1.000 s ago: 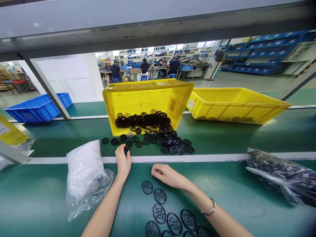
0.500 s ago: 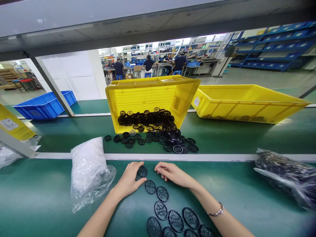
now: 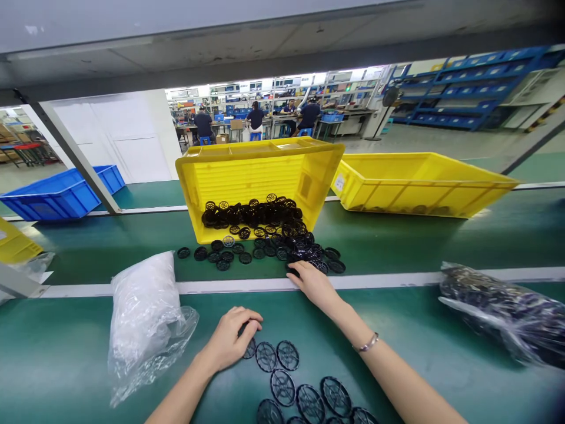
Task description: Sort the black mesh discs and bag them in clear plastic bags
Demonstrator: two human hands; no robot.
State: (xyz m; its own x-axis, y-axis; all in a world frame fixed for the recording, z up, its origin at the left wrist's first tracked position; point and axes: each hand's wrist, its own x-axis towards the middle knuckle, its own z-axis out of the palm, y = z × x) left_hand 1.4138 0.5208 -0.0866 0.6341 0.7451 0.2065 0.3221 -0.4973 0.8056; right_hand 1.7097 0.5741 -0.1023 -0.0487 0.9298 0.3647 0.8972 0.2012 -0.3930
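My left hand rests on the green table with its fingers curled over a black round grille disc, at the upper left end of a row of several flat discs. My right hand reaches forward over the white strip to the loose pile of black discs spilled from the tipped yellow bin. Its fingertips touch a disc at the pile's near edge; whether it grips one is hidden.
A crumpled clear plastic bag lies left of my left hand. A bag full of black parts sits at the right. A second yellow bin and a blue bin stand farther back. People work at distant benches.
My left hand carried a disc from the pile back to the near table and set it by the row. My right hand left the row and reached forward to the pile.
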